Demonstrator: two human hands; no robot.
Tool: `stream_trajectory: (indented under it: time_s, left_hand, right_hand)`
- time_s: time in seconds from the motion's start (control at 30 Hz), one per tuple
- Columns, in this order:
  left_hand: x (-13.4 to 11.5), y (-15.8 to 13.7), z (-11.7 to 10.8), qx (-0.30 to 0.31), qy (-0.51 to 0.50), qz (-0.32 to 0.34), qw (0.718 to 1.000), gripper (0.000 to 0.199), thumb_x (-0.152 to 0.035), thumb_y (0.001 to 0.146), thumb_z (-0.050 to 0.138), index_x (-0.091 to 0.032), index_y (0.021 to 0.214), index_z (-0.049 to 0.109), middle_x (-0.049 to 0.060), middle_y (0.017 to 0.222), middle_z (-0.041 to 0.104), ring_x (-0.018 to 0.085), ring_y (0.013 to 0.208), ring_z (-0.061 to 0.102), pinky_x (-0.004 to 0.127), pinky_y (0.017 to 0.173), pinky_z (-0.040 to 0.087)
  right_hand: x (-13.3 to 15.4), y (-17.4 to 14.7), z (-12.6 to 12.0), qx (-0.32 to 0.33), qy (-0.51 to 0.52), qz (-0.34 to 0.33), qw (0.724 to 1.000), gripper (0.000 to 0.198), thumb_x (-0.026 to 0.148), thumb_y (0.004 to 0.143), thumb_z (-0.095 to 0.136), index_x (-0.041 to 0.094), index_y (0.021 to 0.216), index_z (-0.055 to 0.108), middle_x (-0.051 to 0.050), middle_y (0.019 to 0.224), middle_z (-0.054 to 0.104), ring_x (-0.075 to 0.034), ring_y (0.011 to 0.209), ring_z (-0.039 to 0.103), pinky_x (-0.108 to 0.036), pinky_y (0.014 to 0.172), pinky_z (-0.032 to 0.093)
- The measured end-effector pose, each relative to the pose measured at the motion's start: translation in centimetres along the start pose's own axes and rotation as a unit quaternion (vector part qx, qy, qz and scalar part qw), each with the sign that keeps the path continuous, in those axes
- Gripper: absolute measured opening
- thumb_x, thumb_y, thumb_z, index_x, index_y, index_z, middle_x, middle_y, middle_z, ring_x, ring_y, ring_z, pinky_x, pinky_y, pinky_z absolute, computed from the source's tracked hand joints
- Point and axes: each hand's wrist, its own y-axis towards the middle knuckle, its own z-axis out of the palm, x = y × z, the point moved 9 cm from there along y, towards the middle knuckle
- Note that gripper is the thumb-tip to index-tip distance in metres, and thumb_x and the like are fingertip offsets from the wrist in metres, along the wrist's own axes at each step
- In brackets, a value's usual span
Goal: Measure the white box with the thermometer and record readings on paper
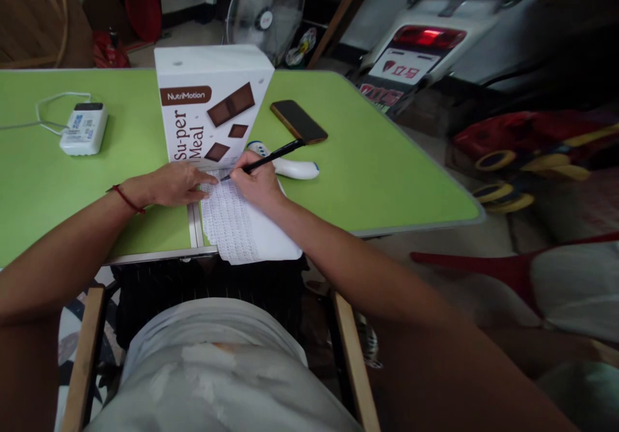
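My right hand (256,180) grips a black pen (278,154), its tip down on a sheet of paper (232,225) with rows of handwriting on its left part and a blank white right part. The paper reaches past the table's front edge. My left hand (181,184), a red cord at its wrist, rests at the sheet's upper left corner with index finger and thumb stretched apart near the pen tip. Just behind both hands stands a white "NutriMotion Su-per Meal" box (213,64). A white, blue-trimmed handheld device (297,169) lies beside my right hand, partly hidden by it.
The green folding table (382,180) also bears a dark phone (298,121) at the right and a white adapter (84,129) with a cable at the left. A fan (264,19) and a scooter (411,45) stand beyond. Wooden chair arms (355,361) flank me.
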Motion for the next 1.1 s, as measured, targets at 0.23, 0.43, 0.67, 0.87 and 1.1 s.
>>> stream_trajectory:
  time_s: [0.23, 0.43, 0.67, 0.87, 1.1]
  left_hand:
    - [0.21, -0.06, 0.03, -0.015, -0.01, 0.013, 1.0, 0.039, -0.025, 0.091, 0.059, -0.015, 0.126, 0.072, -0.001, 0.056, 0.059, 0.014, 0.054, 0.052, 0.025, 0.06, 0.039]
    - [0.17, -0.04, 0.08, 0.006, -0.006, -0.008, 1.0, 0.042, -0.025, 0.091, 0.058, -0.013, 0.129, 0.071, 0.001, 0.058, 0.061, 0.016, 0.057, 0.054, 0.027, 0.063, 0.041]
    - [0.21, -0.1, 0.13, -0.007, 0.004, 0.014, 1.0, 0.041, -0.025, 0.091, 0.058, -0.013, 0.127, 0.071, -0.002, 0.051, 0.055, 0.015, 0.052, 0.051, 0.026, 0.06, 0.041]
    - [0.33, -0.02, 0.12, -0.011, -0.014, 0.009, 1.0, 0.039, -0.024, 0.091, 0.059, -0.014, 0.126, 0.072, -0.002, 0.054, 0.056, 0.014, 0.053, 0.051, 0.026, 0.063, 0.042]
    - [0.42, -0.04, 0.23, -0.005, -0.022, 0.006, 1.0, 0.04, -0.025, 0.092, 0.059, -0.013, 0.128, 0.072, 0.0, 0.057, 0.059, 0.015, 0.056, 0.052, 0.027, 0.066, 0.041]
  right_hand:
    - [-0.43, 0.13, -0.01, -0.013, -0.007, -0.005, 1.0, 0.025, 0.027, 0.074, 0.063, 0.026, 0.061, 0.042, 0.005, 0.057, 0.042, -0.014, 0.061, 0.043, -0.032, 0.062, 0.043]
    - [-0.37, 0.17, -0.04, -0.014, -0.001, -0.002, 1.0, 0.024, 0.024, 0.072, 0.062, 0.026, 0.06, 0.042, 0.006, 0.057, 0.042, -0.013, 0.06, 0.042, -0.032, 0.061, 0.041]
    - [-0.52, 0.18, -0.07, -0.017, -0.003, 0.006, 1.0, 0.027, 0.017, 0.073, 0.062, 0.025, 0.06, 0.04, 0.006, 0.058, 0.038, -0.013, 0.062, 0.042, -0.031, 0.061, 0.04]
    - [-0.57, 0.18, 0.01, -0.014, -0.007, 0.004, 1.0, 0.027, 0.016, 0.076, 0.061, 0.025, 0.062, 0.039, 0.006, 0.059, 0.039, -0.013, 0.062, 0.043, -0.032, 0.062, 0.04]
    - [-0.43, 0.08, 0.03, -0.006, -0.018, 0.014, 1.0, 0.029, 0.011, 0.073, 0.061, 0.025, 0.061, 0.039, 0.006, 0.059, 0.038, -0.014, 0.064, 0.042, -0.032, 0.063, 0.039]
